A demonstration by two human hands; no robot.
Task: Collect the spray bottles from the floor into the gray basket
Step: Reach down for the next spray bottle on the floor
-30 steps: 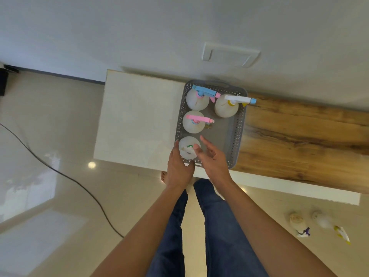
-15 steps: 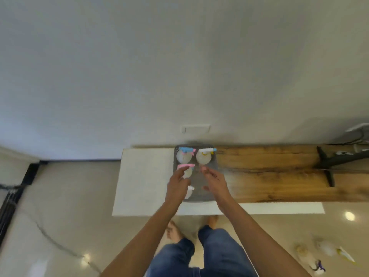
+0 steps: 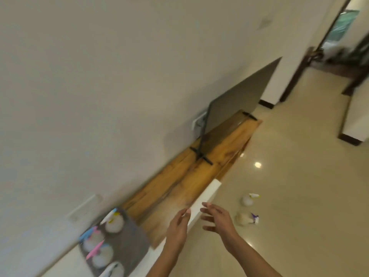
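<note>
A blurred, tilted view. A long low wooden cabinet with a white edge [image 3: 199, 176] runs along a pale wall, beyond both hands. A flat dark television on black feet [image 3: 237, 104] stands on it, far past the fingertips. The gray plastic basket [image 3: 137, 242] sits on the cabinet's white end, left of the left hand [image 3: 177, 228], holding four white spray bottles upright. Both hands are empty with fingers loosely spread. The right hand [image 3: 217, 218] reaches over the glossy beige floor. Just beyond it lies a cream spray bottle with a purple nozzle [image 3: 245, 217]; slightly farther lies a white spray bottle with a yellow nozzle [image 3: 248, 199].
</note>
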